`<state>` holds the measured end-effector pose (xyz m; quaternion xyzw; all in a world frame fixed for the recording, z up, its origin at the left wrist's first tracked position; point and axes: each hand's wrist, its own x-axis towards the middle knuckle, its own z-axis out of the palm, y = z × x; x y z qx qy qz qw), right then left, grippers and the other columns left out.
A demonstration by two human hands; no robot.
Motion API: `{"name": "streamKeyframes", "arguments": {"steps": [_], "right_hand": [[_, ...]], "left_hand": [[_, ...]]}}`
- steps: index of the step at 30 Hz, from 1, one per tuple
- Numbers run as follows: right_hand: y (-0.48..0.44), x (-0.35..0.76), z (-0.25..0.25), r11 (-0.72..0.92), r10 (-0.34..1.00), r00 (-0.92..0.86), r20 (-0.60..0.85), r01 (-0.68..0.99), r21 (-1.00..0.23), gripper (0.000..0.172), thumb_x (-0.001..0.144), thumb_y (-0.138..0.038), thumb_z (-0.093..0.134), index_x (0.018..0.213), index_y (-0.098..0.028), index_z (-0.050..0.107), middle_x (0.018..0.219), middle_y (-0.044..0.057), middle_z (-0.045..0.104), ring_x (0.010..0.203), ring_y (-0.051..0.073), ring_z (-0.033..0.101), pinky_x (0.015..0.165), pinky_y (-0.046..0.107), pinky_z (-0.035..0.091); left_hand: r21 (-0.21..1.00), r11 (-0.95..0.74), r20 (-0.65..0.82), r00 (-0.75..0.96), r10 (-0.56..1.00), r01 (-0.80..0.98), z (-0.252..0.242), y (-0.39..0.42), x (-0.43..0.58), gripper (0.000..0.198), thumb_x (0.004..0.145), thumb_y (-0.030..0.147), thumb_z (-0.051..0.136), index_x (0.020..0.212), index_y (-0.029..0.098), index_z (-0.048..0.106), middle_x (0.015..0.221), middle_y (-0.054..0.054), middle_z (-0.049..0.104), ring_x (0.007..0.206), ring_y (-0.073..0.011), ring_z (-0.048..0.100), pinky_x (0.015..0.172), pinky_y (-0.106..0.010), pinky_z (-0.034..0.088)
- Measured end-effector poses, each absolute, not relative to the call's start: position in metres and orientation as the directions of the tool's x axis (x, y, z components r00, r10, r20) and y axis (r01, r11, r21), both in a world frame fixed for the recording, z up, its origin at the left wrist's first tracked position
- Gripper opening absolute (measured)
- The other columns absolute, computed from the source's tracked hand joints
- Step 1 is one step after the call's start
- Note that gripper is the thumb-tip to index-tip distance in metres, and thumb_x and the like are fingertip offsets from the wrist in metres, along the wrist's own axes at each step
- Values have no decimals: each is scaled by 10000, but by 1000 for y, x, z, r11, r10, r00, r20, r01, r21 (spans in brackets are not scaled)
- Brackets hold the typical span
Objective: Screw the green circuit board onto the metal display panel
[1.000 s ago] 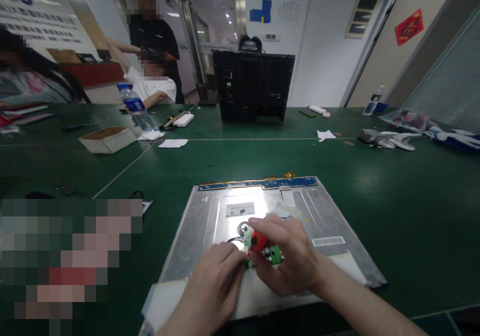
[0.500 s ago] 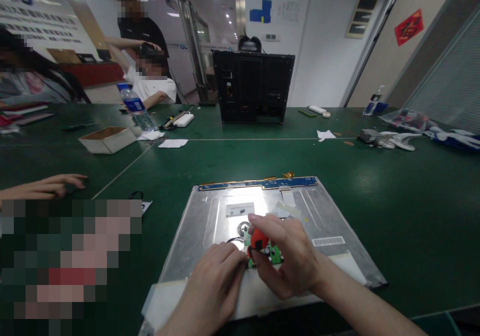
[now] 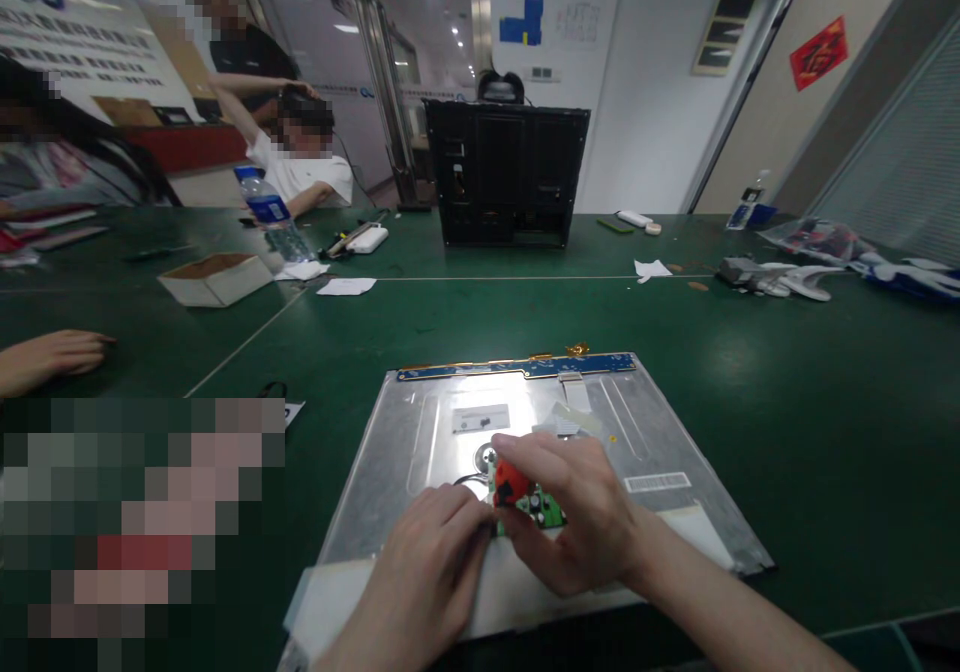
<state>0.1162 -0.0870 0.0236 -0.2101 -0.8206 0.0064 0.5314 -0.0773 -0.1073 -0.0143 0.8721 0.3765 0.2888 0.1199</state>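
Note:
A flat metal-backed display panel (image 3: pixel 435 432) lies on the green table, with a small green circuit board (image 3: pixel 553 512) on its near half. My right hand (image 3: pixel 574 512) grips the rounded red-and-black handle of a screwdriver (image 3: pixel 511 482) between thumb and fingers, over the board's left part. Its shaft and tip are hidden. Beside it, my left hand (image 3: pixel 431 552) rests on the panel with fingers bent and pressed together at the board's left edge. What those fingertips pinch, if anything, is hidden. A blue circuit strip (image 3: pixel 517 366) runs along the panel's far edge.
Ahead stands a black frame-like housing (image 3: pixel 506 177). To the left are an open box (image 3: pixel 216 280), a water bottle (image 3: pixel 276 214) and another person's hand (image 3: pixel 60 357). Grey-and-white gloves (image 3: pixel 780 278) lie at the right. Other people are across the table.
My right hand and the screwdriver handle have shifted slightly left, and the handle looks turned. My left hand stays put. The other person's hand at left has drawn back leftward.

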Motion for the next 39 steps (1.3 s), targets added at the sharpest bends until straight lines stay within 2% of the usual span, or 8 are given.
{"name": "streamKeyframes", "arguments": {"steps": [4,8,13,22,32,39], "right_hand": [[-88,116,24,907,363,-347,865,344,-243,553,893,-115,488,1438,-117,392,941,66,717,770,155,654,561,258,503],[-88,115,22,898,364,-336,869,375,-231,493,925,-159,519,1408,-147,421,883,41,703,685,151,617,507,264,452],[-86,115,19,893,366,-326,872,388,-229,453,958,-221,556,1394,-176,442,850,18,695,659,145,605,511,261,438],[-88,116,24,906,369,-362,856,344,-245,553,898,-132,481,1442,-110,388,964,82,734,802,165,676,565,264,512],[-86,114,19,899,360,-338,870,373,-227,483,947,-188,537,1412,-174,411,845,20,683,643,151,591,483,266,428],[-87,115,22,915,358,-374,855,324,-241,559,905,-148,499,1452,-146,382,952,67,725,802,166,674,562,259,509]], "left_hand": [[420,-692,416,553,722,587,-11,-108,-76,231,890,82,434,881,206,629,801,-52,672,710,-222,634,612,-314,502],[418,-707,436,557,707,570,-12,-107,-76,241,898,78,424,913,216,622,829,-49,676,735,-226,647,638,-327,518],[418,-703,444,545,711,576,-15,-107,-77,223,901,81,435,918,215,612,853,-51,679,757,-229,654,652,-336,527],[444,-668,378,551,744,597,-14,-107,-77,221,904,89,427,897,206,614,851,-62,676,768,-243,647,650,-349,529],[461,-675,376,562,737,577,-17,-108,-79,240,914,92,419,948,213,624,882,-66,673,804,-244,650,686,-360,537],[440,-676,380,559,736,591,-14,-107,-77,218,908,103,415,913,204,608,867,-72,669,783,-242,644,680,-358,539]]}}
